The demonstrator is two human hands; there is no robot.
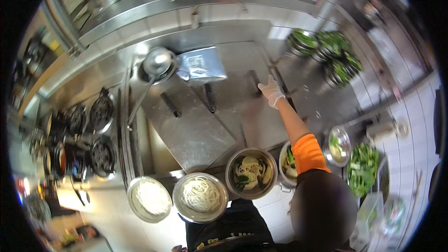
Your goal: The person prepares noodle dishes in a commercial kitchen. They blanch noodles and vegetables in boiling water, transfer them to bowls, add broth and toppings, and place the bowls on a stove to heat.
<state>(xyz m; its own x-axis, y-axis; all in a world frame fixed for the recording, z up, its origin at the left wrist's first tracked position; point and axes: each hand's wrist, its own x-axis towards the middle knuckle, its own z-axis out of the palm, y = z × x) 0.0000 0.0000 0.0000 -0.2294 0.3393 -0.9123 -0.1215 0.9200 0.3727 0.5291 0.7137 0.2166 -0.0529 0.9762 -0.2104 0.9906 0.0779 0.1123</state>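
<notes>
1. From my distant seat I see only a small part of the person's left hand, at the lower edge; I cannot tell if its fingers are apart or together. The right hand is out of view.
2. Ahead of this hand, slightly to its right, is a steel bowl of white noodles; ahead and to its left is a second noodle bowl. Both seem close to the counter's front edge, so a push from the black apron could tip one.
3. Farther to the right, the steel bowl with noodles and greens could spill for the same reason.
4. Well ahead, a co-worker's gloved hand is at a black handle; I cannot tell if it grips. If both people reach together, I judge that their arms could collide.
5. Ahead of the left hand, beyond the bowls, the flat steel cover lies askew. A knock could make it slide.
6. The ladle leans out of its pot; a sleeve could catch its long handle.
</notes>
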